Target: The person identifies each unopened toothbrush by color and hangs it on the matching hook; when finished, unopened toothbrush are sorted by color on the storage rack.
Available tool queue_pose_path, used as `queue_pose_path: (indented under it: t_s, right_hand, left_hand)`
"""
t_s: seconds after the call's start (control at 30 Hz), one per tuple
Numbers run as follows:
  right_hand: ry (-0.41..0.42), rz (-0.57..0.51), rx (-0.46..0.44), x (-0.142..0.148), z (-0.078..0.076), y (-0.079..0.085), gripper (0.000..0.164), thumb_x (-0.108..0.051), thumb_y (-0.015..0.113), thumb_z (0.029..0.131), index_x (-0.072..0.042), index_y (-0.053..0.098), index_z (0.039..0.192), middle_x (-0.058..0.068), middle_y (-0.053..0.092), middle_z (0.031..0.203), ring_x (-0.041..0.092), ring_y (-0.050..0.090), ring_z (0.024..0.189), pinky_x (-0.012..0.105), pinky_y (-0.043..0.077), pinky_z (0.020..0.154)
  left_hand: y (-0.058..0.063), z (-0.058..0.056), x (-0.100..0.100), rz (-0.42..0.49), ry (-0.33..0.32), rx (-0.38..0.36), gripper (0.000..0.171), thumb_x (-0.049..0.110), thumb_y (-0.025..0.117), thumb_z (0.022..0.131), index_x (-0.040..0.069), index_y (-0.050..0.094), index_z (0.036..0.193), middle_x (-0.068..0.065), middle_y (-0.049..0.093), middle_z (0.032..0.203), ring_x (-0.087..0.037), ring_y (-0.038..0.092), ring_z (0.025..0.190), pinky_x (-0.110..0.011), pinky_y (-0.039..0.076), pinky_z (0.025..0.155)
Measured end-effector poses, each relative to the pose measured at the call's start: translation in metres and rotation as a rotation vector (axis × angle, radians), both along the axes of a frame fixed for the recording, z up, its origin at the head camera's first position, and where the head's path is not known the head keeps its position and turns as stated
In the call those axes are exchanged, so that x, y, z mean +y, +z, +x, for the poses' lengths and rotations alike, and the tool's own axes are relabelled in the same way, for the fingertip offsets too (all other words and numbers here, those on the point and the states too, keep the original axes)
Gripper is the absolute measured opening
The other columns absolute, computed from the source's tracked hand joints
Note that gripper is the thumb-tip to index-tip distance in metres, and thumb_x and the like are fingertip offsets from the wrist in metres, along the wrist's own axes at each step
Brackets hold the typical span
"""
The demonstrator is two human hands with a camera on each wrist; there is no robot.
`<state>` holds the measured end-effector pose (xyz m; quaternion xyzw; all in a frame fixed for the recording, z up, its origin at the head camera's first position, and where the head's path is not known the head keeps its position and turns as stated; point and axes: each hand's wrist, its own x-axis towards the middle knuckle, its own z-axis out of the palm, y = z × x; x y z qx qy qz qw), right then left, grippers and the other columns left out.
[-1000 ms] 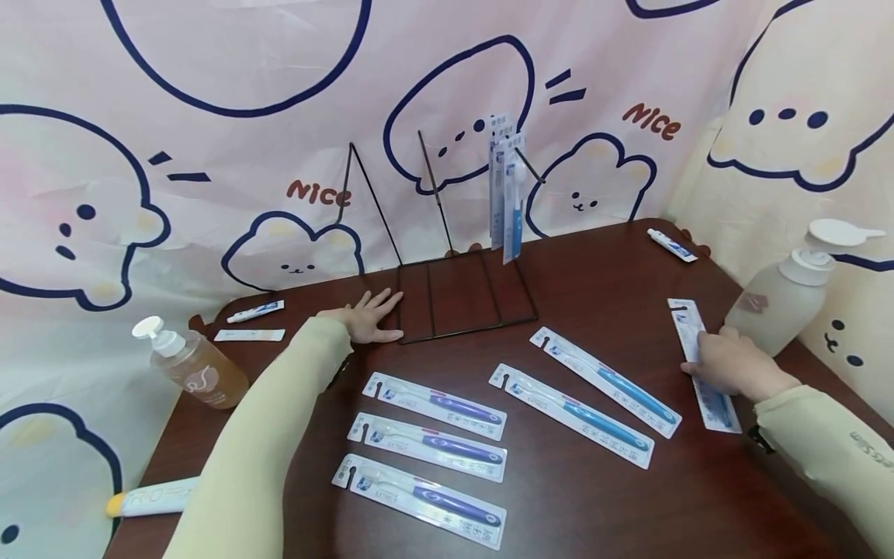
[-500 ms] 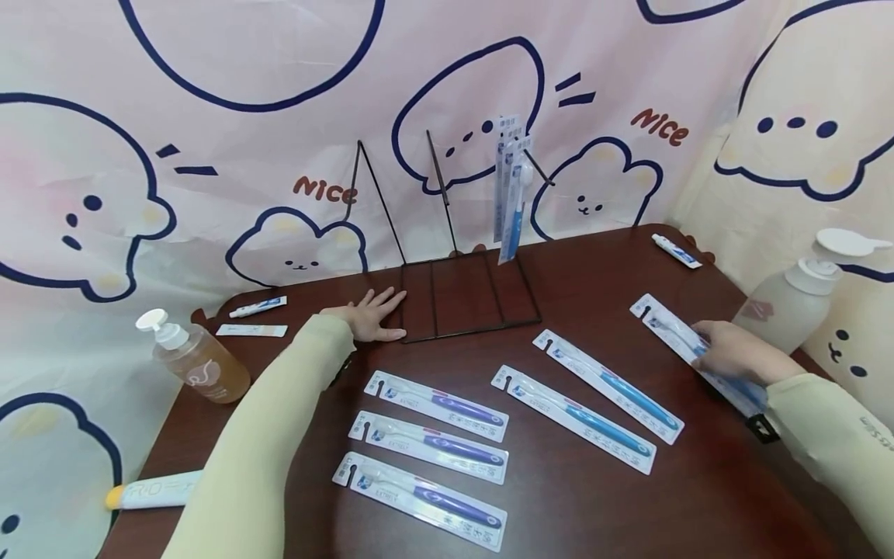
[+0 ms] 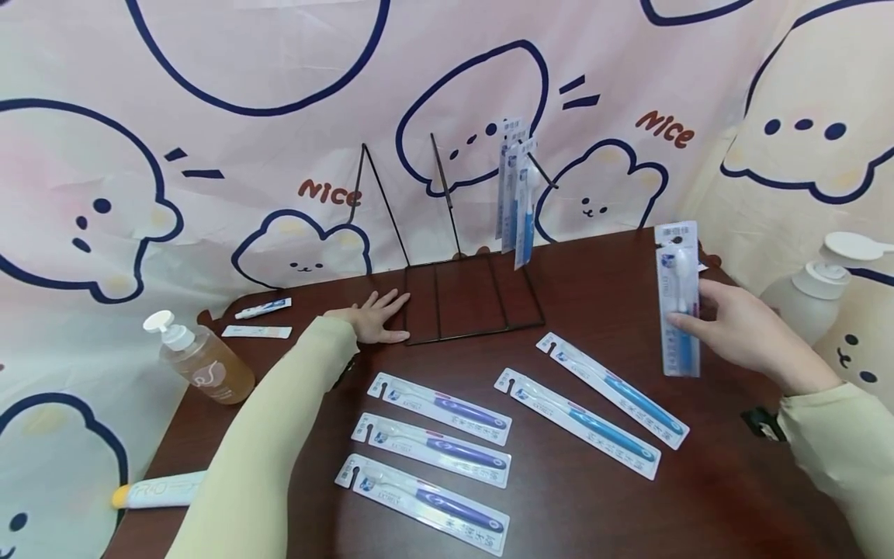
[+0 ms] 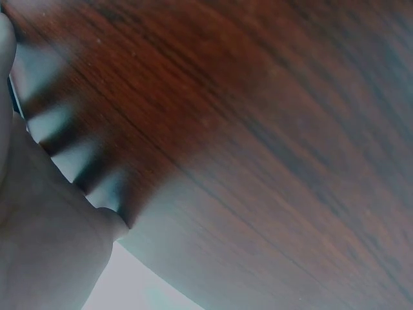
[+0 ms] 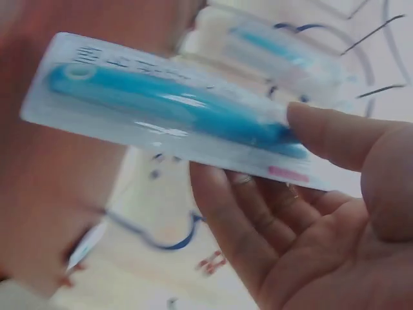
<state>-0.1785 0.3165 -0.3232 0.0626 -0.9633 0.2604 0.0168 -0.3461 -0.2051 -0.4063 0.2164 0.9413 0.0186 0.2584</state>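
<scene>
My right hand (image 3: 743,330) holds a packaged blue toothbrush (image 3: 676,310) upright above the right side of the table, thumb across its front. In the right wrist view the blue handle of that toothbrush (image 5: 168,106) shows between thumb and fingers. My left hand (image 3: 373,317) lies with fingers spread on the table at the left corner of a black wire rack (image 3: 475,334). Several packaged toothbrushes (image 3: 524,217) hang from the rack's right hook. Two packaged blue toothbrushes (image 3: 580,423) and three purple ones (image 3: 433,449) lie in front of the rack.
An amber pump bottle (image 3: 213,373) stands at the left, near a small toothpaste tube (image 3: 264,308) and a flat sachet (image 3: 257,331). A white tube with a yellow cap (image 3: 157,491) lies beside the left sleeve. A frosted pump bottle (image 3: 810,299) stands behind the right hand.
My right hand has picked up the blue toothbrush from the table's right side, raised it and turned it upright. The left hand has stayed by the rack.
</scene>
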Motion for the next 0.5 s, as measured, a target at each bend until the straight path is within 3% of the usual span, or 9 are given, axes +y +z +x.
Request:
queue_pose_path:
  t_s: [0.23, 0.5]
  right_hand:
    - [0.105, -0.089, 0.079, -0.05, 0.0, 0.021, 0.055, -0.037, 0.057, 0.09, -0.007, 0.039, 0.133, 0.021, 0.056, 0.113, 0.036, 0.061, 0.089, 0.055, 0.049, 0.071]
    - [0.186, -0.191, 0.072, -0.094, -0.022, 0.032, 0.055, -0.033, 0.056, 0.091, -0.009, 0.036, 0.137, 0.018, 0.053, 0.121, 0.034, 0.059, 0.097, 0.055, 0.046, 0.078]
  left_hand:
    - [0.003, 0.001, 0.0, 0.002, 0.005, 0.002, 0.088, 0.068, 0.039, 0.084, 0.029, -0.008, 0.147, -0.002, -0.013, 0.153, -0.036, -0.009, 0.136, -0.064, 0.005, 0.101]
    - [0.002, 0.004, 0.002, 0.005, -0.001, 0.009, 0.088, 0.067, 0.039, 0.085, 0.028, -0.008, 0.148, -0.004, -0.012, 0.153, -0.037, -0.009, 0.136, -0.065, 0.005, 0.1]
